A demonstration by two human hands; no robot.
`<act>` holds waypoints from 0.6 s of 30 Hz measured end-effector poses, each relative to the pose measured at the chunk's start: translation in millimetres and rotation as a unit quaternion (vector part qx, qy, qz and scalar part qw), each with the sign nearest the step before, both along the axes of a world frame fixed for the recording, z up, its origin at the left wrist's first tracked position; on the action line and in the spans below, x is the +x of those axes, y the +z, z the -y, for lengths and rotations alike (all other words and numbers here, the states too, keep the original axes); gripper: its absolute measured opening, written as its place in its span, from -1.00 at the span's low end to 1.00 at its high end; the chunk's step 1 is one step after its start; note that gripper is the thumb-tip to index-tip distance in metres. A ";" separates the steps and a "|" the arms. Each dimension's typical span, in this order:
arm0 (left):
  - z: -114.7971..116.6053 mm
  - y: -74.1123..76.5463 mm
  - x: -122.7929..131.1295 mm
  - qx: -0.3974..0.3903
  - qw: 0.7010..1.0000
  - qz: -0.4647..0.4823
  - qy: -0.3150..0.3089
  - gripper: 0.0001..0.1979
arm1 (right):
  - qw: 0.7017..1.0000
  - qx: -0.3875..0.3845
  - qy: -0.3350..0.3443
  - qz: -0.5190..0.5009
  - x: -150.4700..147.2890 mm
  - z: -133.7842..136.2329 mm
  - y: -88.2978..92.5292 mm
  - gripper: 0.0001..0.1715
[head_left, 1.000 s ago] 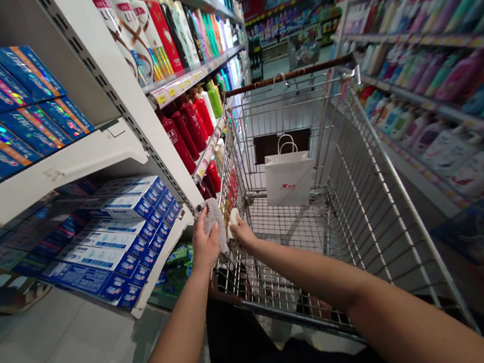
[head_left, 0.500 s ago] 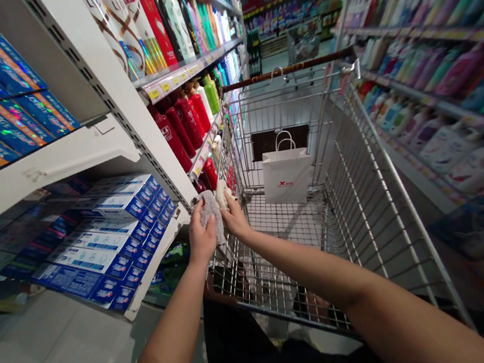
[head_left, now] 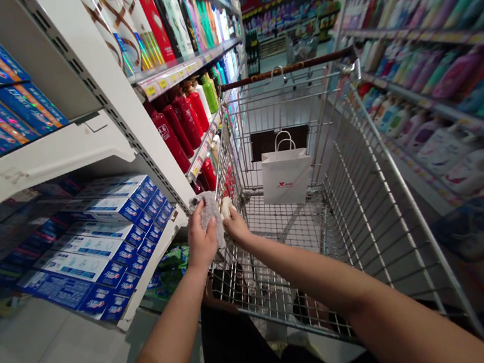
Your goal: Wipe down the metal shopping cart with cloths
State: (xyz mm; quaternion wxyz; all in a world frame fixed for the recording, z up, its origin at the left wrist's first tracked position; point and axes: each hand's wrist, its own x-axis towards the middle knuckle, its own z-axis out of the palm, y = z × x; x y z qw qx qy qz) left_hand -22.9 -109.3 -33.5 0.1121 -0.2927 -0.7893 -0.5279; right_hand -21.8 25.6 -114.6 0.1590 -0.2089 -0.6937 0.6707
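Two tall rows of shelves stand on both sides of me, and a white store shelf (head_left: 44, 165) is on my left. A wire shopping cart (head_left: 363, 200) is in front of me, with a white paper bag (head_left: 287, 178) standing inside it. Blue toothpaste boxes (head_left: 98, 251) sit on the low shelf, near my left hand (head_left: 201, 242). My left fingers (head_left: 200, 224) are closed on a grey cloth (head_left: 210, 213), right above the cart's side. My right hand (head_left: 237, 227) is just beside it, and my right fingers (head_left: 230, 216) pinch a small pale lump (head_left: 226, 207). I cannot tell what the lump is.
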 end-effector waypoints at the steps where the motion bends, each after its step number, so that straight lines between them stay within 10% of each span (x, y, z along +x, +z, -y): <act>1: -0.4 0.2 -0.1 -0.001 1.000 0.000 0.000 -0.48 | 1.000 0.011 0.000 -0.021 -3.3 -3.0 8.8 -0.18; 7: -5.3 1.8 -2.7 0.000 1.000 -0.012 0.003 -0.49 | 0.997 0.045 0.016 -0.055 -16.1 -19.5 36.3 -0.15; 18: -13.8 -0.1 -4.9 0.009 1.000 -0.004 0.009 -0.47 | 0.993 0.075 0.030 -0.083 -12.7 -23.3 22.7 -0.09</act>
